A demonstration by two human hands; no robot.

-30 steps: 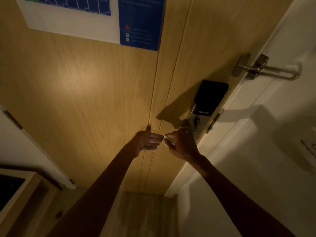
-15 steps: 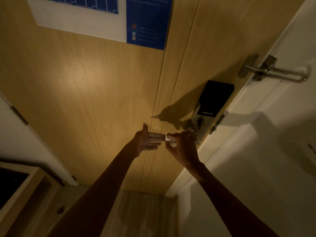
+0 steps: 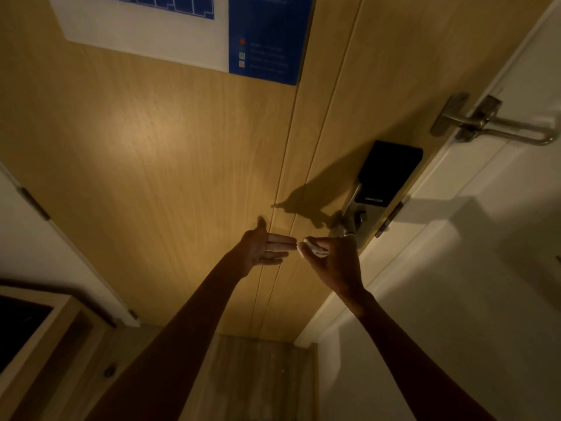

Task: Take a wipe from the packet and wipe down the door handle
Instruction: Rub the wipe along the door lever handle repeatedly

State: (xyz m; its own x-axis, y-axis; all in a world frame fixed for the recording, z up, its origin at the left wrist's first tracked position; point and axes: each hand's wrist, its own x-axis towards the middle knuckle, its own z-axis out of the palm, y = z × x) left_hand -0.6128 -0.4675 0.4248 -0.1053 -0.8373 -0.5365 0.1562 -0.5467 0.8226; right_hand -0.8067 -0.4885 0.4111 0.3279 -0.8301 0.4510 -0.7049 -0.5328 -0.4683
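dim room: right hand (image 3: 335,262) fingers pinch a wipe (image 3: 312,249) by the wooden door (image 3: 151,147) (left hand (image 3: 262,247) spread flat).

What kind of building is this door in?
Probably a hotel or dorm room. The wooden door carries a floor-plan notice, a black electronic smart lock and a swing-bar security latch.

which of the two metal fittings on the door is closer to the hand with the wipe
The lever handle under the black smart lock, just above the right hand holding the wipe. The swing-bar latch sits far higher, at the frame.
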